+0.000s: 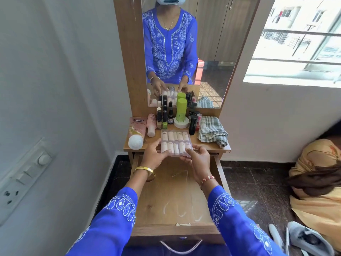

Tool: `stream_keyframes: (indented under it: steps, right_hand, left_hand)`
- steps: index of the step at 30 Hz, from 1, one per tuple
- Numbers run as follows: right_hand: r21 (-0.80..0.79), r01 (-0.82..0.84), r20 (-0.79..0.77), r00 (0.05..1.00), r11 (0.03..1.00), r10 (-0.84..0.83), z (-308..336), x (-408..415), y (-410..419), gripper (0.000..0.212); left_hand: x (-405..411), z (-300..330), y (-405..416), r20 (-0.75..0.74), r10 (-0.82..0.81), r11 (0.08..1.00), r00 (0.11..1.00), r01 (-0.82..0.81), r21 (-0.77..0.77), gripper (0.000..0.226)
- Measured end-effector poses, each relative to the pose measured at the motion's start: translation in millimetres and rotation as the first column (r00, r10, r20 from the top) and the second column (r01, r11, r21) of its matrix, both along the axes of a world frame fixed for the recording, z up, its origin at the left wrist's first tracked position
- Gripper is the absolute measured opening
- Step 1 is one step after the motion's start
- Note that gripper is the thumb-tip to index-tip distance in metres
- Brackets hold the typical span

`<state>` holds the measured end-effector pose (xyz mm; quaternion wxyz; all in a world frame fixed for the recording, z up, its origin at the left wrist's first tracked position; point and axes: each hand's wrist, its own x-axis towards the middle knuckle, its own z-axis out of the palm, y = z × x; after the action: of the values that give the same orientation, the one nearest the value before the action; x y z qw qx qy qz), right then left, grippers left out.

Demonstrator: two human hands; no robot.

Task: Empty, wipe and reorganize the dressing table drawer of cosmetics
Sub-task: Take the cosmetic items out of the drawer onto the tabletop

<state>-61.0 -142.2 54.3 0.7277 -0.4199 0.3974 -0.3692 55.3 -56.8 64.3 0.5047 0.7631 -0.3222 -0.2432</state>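
Over wooden drawer (147, 200), hands grip clear, perhaps plastic box (175, 143)

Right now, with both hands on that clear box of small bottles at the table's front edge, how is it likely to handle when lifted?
The clear box looks rigid, so it should probably lift flat without sagging. Left hand and right hand grip opposite sides, which suggests it is awkward one-handed. Its smooth plastic may be slippery, and the bottles lying inside could shift if it tilts.

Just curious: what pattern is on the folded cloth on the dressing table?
Grey-green and white checks on the folded cloth, seen best in the head view.
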Motion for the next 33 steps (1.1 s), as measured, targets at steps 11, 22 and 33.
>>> stream_keyframes:
  steps: [11,22,33]
  right_hand:
    - [-0.339,-0.208,-0.405,0.912,0.918,0.057,-14.7,0.4,-14.7,0.044]
    - [-0.396,-0.185,-0.403,0.915,0.900,0.011,-14.9,-8.7,-9.2,0.037]
    - [-0.415,-0.359,-0.794,0.592,0.836,-0.140,-66.6,-50.0,-16.8,0.030]
  left_hand:
    - [5.2,-5.2,-6.5,0.154,0.036,0.999,0.987,-0.040,0.018,0.058]
    - [4.8,-12.1,-5.5,0.155,0.075,0.997,0.985,-0.071,-0.033,0.054]
    - [-62.7,-49.3,26.5,0.045,0.316,0.939,0.948,-0.306,-0.155,0.022]
